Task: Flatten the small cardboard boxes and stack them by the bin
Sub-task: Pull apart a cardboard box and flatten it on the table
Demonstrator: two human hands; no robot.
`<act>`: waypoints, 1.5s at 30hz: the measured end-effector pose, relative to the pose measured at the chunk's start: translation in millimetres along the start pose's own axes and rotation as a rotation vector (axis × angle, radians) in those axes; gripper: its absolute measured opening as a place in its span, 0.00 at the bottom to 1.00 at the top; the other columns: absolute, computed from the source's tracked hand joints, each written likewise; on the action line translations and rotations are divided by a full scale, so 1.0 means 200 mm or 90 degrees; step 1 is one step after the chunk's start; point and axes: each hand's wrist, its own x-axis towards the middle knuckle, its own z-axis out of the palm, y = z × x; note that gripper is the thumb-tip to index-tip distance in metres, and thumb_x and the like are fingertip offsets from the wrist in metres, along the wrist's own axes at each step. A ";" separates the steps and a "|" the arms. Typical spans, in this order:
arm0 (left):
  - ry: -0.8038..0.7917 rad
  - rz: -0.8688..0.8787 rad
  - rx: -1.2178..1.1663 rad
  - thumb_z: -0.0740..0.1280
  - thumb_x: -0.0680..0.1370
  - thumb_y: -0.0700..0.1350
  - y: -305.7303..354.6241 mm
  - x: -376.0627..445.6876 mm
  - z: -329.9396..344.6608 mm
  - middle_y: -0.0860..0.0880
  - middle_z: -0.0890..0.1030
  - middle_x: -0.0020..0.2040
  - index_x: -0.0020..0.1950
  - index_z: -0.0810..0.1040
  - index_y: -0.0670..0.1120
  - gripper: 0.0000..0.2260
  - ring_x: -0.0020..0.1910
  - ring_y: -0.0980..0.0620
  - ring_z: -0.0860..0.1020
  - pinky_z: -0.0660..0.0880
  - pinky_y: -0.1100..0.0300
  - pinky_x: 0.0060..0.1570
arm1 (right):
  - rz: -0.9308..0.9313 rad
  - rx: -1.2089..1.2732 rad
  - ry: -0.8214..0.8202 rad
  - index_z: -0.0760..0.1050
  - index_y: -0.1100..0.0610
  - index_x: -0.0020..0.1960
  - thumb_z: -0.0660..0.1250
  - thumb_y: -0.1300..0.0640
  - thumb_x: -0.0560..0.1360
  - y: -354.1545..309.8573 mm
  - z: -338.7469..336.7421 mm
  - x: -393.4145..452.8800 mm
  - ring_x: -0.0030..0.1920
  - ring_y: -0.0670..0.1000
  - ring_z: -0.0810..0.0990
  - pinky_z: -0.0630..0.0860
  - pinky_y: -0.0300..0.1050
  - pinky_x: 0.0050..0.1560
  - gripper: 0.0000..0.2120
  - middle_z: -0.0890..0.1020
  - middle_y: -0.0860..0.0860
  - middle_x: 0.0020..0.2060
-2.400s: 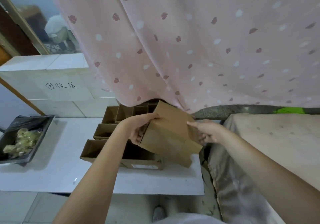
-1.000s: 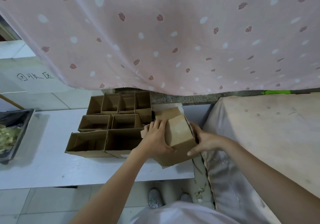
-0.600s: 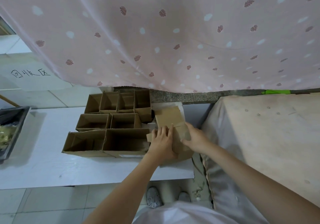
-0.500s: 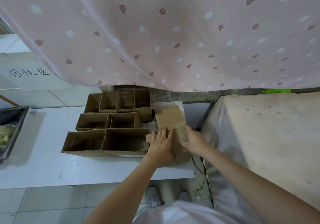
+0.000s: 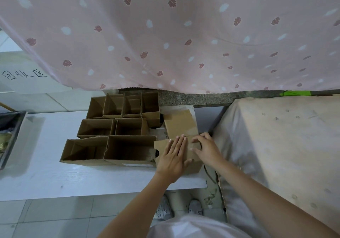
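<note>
You are pressing the collapsed box point(image 5: 181, 127) flat on the desk point(image 5: 55, 179), both hands point(image 5: 173, 156) open-palmed; next, an upright box point(image 5: 128, 145) needs picking.

A flattened brown cardboard box point(image 5: 181, 127) lay flat on the white table's right end (open boxes point(image 5: 117, 129) stood just left).

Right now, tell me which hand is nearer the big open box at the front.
Left. The left hand presses the flattened box right beside the big open box; the right hand lies farther off.
</note>
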 end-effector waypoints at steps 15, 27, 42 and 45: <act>-0.022 -0.001 0.031 0.34 0.80 0.66 -0.01 0.00 0.02 0.47 0.35 0.81 0.81 0.35 0.43 0.36 0.79 0.49 0.33 0.38 0.48 0.78 | 0.069 -0.050 -0.060 0.74 0.52 0.46 0.66 0.57 0.79 -0.06 0.02 0.08 0.56 0.54 0.71 0.71 0.50 0.62 0.03 0.68 0.51 0.50; -0.010 0.006 0.025 0.37 0.82 0.66 -0.03 0.01 0.04 0.47 0.36 0.81 0.81 0.36 0.43 0.36 0.80 0.49 0.34 0.36 0.48 0.78 | 0.134 0.150 -0.132 0.66 0.51 0.45 0.57 0.58 0.83 0.02 -0.05 0.03 0.45 0.51 0.71 0.68 0.47 0.48 0.08 0.71 0.51 0.48; -0.096 0.006 0.013 0.73 0.71 0.58 0.06 0.06 -0.07 0.37 0.45 0.79 0.79 0.35 0.59 0.53 0.78 0.36 0.45 0.41 0.34 0.75 | 0.208 0.322 0.052 0.82 0.58 0.49 0.72 0.64 0.75 0.03 -0.08 -0.03 0.40 0.49 0.84 0.78 0.40 0.43 0.05 0.84 0.51 0.39; -0.091 -0.017 0.024 0.73 0.70 0.57 0.09 0.06 -0.11 0.36 0.51 0.77 0.78 0.35 0.62 0.53 0.76 0.34 0.49 0.47 0.32 0.74 | 0.210 0.378 0.077 0.84 0.63 0.47 0.69 0.68 0.77 0.01 -0.14 -0.06 0.37 0.52 0.84 0.80 0.41 0.40 0.06 0.86 0.56 0.40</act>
